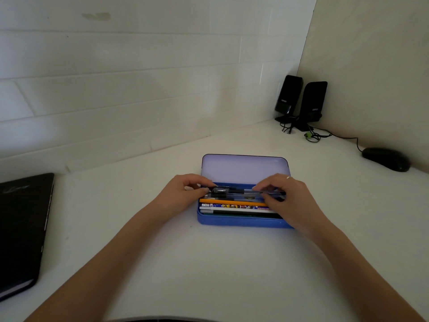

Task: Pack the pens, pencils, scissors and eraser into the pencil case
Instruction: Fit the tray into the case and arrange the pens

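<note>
A blue pencil case (241,221) lies open in the middle of the white desk, its pale lid (243,167) tilted up at the back. Inside, near the front, lie an orange pencil (232,202) and a patterned pencil (234,206) side by side. Across the back of the case lie clear pens with black caps (234,191). My left hand (185,189) pinches the capped end of these pens at the case's left end. My right hand (285,194) holds their other end at the right, covering that corner. Scissors and eraser are not visible.
A closed black laptop (23,228) lies at the left desk edge. Two black speakers (301,101) with cables stand in the back right corner, and a black mouse (385,159) sits at the far right. White walls border the desk at the back and right.
</note>
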Demonstrator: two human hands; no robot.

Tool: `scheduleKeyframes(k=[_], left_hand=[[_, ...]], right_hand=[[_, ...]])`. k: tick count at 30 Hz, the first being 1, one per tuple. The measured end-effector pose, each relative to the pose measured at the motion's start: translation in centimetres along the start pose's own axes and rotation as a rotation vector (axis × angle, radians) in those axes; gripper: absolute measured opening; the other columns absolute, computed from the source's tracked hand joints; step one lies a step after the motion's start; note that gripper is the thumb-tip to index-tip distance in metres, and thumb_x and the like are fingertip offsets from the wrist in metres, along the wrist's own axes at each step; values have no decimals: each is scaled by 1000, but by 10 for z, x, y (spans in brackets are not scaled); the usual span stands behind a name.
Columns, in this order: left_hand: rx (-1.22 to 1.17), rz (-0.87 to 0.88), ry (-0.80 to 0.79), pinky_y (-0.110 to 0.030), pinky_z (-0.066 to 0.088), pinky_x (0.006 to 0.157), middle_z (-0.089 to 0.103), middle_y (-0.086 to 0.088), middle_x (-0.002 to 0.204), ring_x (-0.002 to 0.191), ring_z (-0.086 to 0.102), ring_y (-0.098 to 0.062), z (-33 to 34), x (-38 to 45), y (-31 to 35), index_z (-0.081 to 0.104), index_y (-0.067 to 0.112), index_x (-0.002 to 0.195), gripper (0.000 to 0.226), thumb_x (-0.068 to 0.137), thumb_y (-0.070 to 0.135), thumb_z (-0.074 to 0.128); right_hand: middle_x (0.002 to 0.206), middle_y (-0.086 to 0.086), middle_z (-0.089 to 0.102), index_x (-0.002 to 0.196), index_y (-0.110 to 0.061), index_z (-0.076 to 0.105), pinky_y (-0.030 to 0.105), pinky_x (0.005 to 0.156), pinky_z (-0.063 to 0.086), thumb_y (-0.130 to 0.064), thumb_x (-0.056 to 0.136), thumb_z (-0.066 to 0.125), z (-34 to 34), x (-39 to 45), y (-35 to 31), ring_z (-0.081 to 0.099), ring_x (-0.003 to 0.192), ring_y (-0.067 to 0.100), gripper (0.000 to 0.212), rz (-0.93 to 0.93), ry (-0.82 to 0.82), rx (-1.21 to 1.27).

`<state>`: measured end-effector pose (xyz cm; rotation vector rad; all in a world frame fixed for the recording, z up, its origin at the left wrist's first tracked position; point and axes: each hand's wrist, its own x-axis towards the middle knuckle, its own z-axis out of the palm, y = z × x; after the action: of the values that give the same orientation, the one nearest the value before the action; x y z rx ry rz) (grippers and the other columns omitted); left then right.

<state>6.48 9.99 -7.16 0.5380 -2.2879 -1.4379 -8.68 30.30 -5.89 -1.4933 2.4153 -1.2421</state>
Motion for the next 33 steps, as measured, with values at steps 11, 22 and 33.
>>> scheduleKeyframes(k=[11,22,33], left_hand=[[19,62,133,-27,49,83,71,5,96,92,64,-13,4,2,-4,75,24,90,17,86,12,64],[-43,31,75,-24,47,88,74,7,95,93,65,-9,2,2,-4,74,27,89,17,89,17,60],[-21,26,72,-22,50,81,72,3,96,91,64,-13,3,3,-5,75,25,90,14,81,16,70]], right_hand=[[88,-12,62,93,-18,75,2,70,42,7,83,56,2,11,3,55,84,-10,33,11,-31,24],[90,-15,58,99,-25,74,5,67,42,8,89,46,-5,22,2,58,85,5,44,-31,-224,-57],[87,-8,60,94,-28,74,6,67,42,-8,82,65,-6,13,-2,56,81,3,25,-53,-141,32]])
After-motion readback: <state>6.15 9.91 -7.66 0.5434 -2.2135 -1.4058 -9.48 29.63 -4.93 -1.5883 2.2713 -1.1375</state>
